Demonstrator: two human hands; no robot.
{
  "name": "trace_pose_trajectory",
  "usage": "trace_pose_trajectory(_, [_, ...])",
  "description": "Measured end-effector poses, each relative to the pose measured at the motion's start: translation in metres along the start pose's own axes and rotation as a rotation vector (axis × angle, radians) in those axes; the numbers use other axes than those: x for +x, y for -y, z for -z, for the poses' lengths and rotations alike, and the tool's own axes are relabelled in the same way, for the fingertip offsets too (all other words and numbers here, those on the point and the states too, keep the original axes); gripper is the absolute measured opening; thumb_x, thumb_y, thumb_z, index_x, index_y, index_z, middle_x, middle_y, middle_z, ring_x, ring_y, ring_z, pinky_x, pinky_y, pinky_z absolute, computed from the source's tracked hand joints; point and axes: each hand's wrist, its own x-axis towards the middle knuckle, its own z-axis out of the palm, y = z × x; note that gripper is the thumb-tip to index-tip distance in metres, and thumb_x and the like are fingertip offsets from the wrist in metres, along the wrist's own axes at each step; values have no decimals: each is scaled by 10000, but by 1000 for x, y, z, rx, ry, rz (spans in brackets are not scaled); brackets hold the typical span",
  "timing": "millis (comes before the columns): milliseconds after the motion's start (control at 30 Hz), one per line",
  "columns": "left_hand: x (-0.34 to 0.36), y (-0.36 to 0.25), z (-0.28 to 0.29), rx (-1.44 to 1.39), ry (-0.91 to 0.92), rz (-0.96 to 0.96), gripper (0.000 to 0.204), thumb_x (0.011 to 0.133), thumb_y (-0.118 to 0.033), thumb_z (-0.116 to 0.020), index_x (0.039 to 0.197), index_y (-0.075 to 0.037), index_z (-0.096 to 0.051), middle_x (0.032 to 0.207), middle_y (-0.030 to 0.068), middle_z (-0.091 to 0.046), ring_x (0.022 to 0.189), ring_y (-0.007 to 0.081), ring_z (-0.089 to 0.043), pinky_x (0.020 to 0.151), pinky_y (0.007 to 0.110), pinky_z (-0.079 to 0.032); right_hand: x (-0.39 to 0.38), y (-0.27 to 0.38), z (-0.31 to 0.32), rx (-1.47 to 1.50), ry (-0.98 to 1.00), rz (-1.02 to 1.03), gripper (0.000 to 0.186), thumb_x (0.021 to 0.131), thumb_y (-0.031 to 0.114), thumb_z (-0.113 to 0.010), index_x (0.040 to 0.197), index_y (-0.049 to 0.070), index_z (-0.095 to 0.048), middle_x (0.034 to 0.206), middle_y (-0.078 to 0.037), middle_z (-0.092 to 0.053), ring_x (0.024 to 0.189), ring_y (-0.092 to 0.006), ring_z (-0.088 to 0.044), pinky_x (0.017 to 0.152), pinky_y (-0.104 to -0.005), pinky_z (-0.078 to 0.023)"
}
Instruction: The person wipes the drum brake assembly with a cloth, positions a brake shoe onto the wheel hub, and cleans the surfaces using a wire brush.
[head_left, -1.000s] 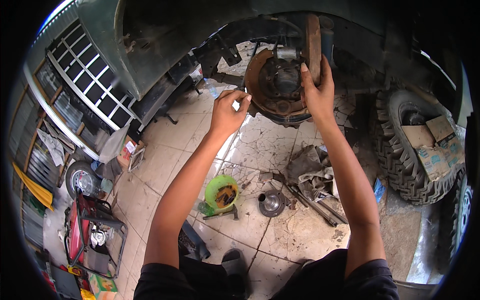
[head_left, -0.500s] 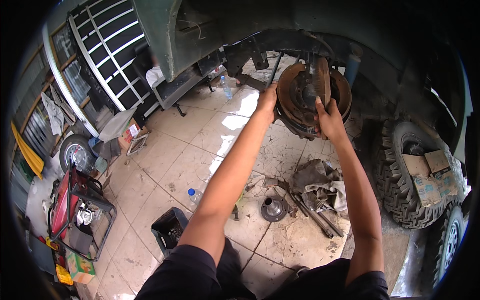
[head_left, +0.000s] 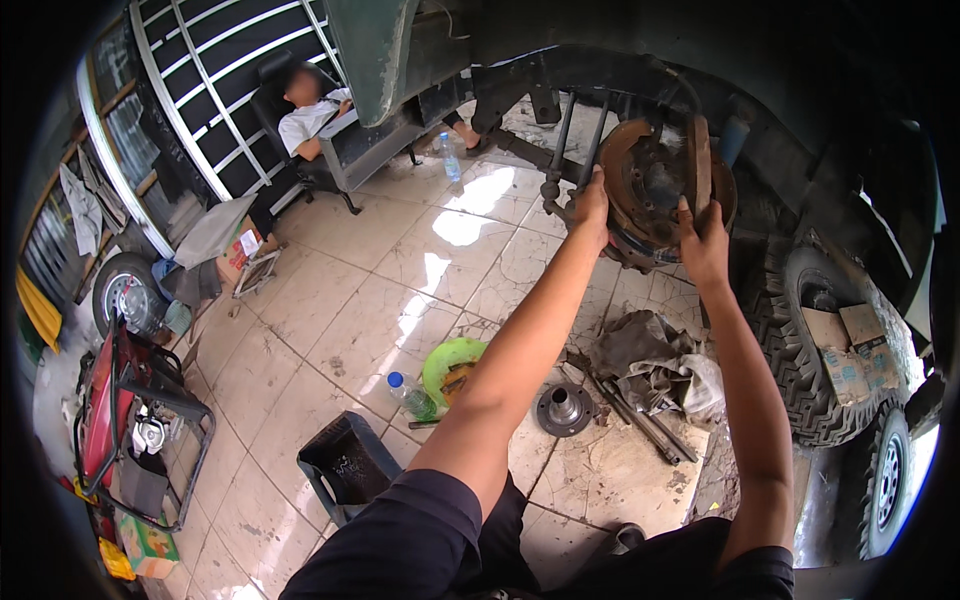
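Under the raised vehicle body, a rusty round wheel brake assembly point(head_left: 660, 188) hangs at the axle end. My left hand point(head_left: 592, 212) is closed on its left rim, with most of the fingers hidden behind the edge. A curved brown brake shoe point(head_left: 701, 160) stands nearly edge-on against the assembly's right side. At the shoe's lower end is my right hand point(head_left: 706, 245), closed around it, thumb up along its left side. On the floor below my arms lie a flanged wheel hub point(head_left: 565, 408), a crumpled grey cloth point(head_left: 650, 360) and long metal rods point(head_left: 655, 425).
A dark plastic container point(head_left: 345, 465), a capped bottle point(head_left: 410, 395) and a green basin point(head_left: 440, 368) are left of my legs. Big tyres point(head_left: 800, 370) stand at right, cardboard on one. Far left are a red framed machine point(head_left: 140, 430) and a seated person point(head_left: 312, 120).
My view has turned left, so the brake assembly and both hands appear farther right. The green basin and the seated person now show more fully. Both hands keep their holds.
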Motion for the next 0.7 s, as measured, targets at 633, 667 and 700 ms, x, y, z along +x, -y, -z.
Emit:
trace_pose_trajectory(633, [-7,9,49,-106,254,151,638,1008,-472,-276,1422,8,-348,1432,243,-397,1333,350,-401,1056,529,-366,-75,35,22,186,213,-177,287,976,362,-579,1051,92,-519,623,48,-434,432,-40,-370,372,-216,-296])
trace_pose_trajectory(667, [-7,4,54,-108,264,165,657,1007,-480,-259,1425,22,-338,1433,244,-396,1336,353,-395,1060,528,-361,-78,35,26,153,215,-140,290,977,353,-580,1077,90,-512,632,49,-435,440,-37,-367,375,-215,-292])
trace_pose_trajectory(700, [-5,-5,60,-102,274,169,677,1007,-488,-243,1427,36,-328,1434,245,-394,1339,357,-390,1063,527,-355,-81,39,28,99,239,-166,324,988,271,-576,1173,37,-449,724,38,-478,575,-33,-397,497,-216,-329])
